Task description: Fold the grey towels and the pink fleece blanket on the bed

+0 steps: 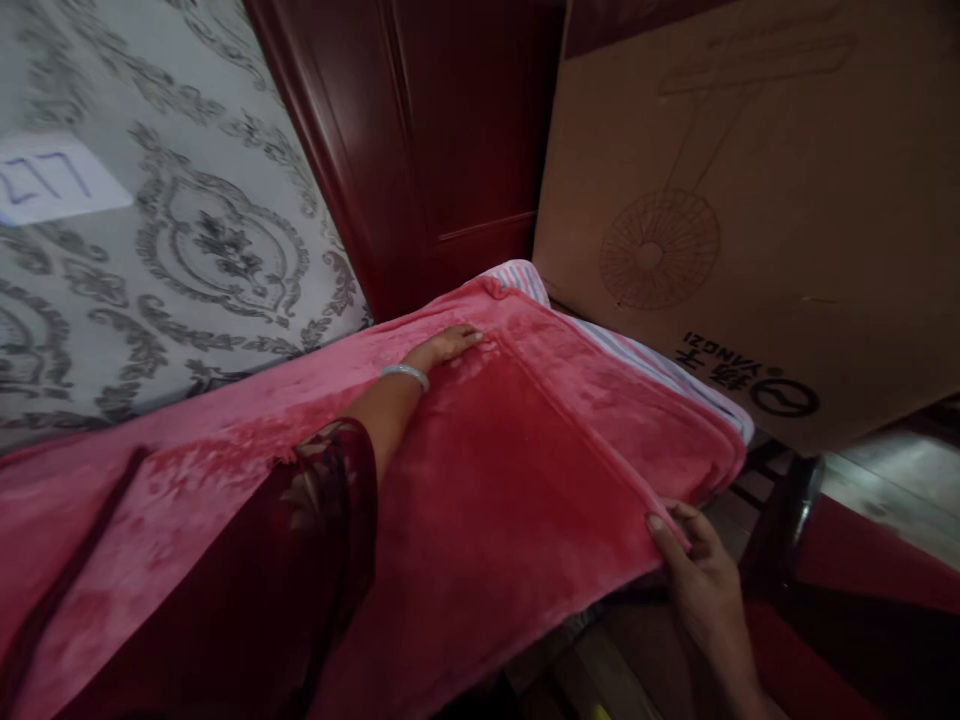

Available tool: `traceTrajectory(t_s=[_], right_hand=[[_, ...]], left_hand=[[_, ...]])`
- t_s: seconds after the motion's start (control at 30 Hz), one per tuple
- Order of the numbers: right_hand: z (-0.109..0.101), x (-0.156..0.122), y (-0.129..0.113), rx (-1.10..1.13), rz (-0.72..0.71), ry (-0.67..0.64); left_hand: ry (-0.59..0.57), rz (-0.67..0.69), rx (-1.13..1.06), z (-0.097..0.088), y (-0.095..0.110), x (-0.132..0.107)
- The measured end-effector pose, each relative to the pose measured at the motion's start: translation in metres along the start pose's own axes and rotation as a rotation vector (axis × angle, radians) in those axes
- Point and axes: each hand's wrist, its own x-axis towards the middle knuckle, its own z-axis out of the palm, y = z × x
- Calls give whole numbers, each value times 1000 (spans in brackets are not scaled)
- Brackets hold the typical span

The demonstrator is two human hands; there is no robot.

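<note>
The left hand [442, 348] lies open and flat on the pink fleece blanket [510, 480], just past the bangle [403, 376]; the right hand [701, 570] pinches its near corner between thumb and fingers. A flat palm against a taut corner keeps the plush from rucking. Striped cloth [645, 360] shows beyond the left hand, under the blanket, beside a cardboard fan box [750, 200]

Free floor [892, 470] beyond pink blanket [517, 470], under cardboard box [750, 200], dark furniture leg [784, 520] between.
</note>
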Motion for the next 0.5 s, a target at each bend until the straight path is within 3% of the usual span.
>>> traceTrajectory(t_s=[0.1, 0.23, 0.5], right_hand=[[-1, 2, 2, 40, 70, -2], [2, 2, 0, 100, 124, 27], [0, 0, -27, -117, 41, -38]], left_hand=[[-35, -33, 86, -30, -22, -28], [-38, -114, 196, -64, -62, -88], [180, -241, 382, -110, -121, -219]])
